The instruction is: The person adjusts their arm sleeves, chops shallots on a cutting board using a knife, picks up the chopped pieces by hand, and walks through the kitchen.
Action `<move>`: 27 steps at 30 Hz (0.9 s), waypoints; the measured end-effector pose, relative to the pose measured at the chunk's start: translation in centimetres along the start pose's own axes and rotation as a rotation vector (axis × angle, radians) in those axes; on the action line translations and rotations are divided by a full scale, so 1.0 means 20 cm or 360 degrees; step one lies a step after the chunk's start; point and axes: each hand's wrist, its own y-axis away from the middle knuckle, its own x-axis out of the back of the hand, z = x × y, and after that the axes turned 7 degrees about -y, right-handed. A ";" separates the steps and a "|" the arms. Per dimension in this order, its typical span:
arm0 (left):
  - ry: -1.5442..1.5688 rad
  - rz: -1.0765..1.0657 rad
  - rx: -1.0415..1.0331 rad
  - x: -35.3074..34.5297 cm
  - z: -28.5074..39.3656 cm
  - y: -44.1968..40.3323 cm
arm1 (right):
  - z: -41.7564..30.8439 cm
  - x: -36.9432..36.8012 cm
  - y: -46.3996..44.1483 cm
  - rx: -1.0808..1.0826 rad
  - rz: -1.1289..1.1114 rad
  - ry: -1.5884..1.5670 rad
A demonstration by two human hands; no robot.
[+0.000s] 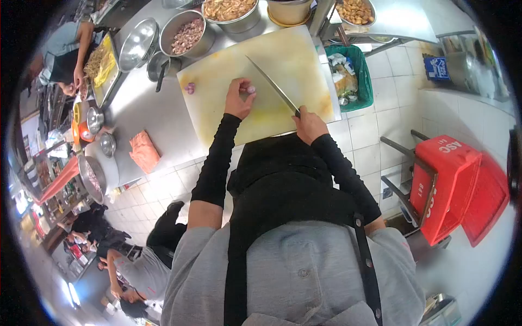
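In the head view, the left hand (238,101) is raised over the left-middle of the cutting board (215,127), its thumb and fingertips pinching a small pale-purple piece that looks like a shallot (250,89). The right hand (311,126) is at the board's near edge, fingers wrapped round the handle of a long kitchen knife (272,84), most of the handle hidden in the fist. The blade's long axis runs slantwise from that fist, forward and to the left, with the tip well beyond the left hand. The shallot lies left of the blade and a little forward of the right fist, apart from the steel; the left hand, gripping it, is the nearer one, and a strip of board shows between it and the knife. Whether the shallot also touches the board cannot be told. Near the board's left edge sit some small purple pieces (190,88), probably shallot too. Beyond that corner stand a small saucepan (173,66) and a steel pot (209,39) of chopped pinkish pieces; a green-lined bin (368,81) is at the right.
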 end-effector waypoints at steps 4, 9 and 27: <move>-0.0368 0.0073 -0.0261 -0.04 -0.06 0.07 | 0.03 0.06 0.06 0.0043 -0.0067 0.0019; -0.0221 0.0137 -0.0400 0.01 0.00 0.07 | 0.02 0.03 0.07 0.0067 0.0021 0.0110; -0.0287 0.0034 -0.0901 0.00 -0.16 0.07 | -0.06 -0.17 0.19 0.0049 0.0107 0.0314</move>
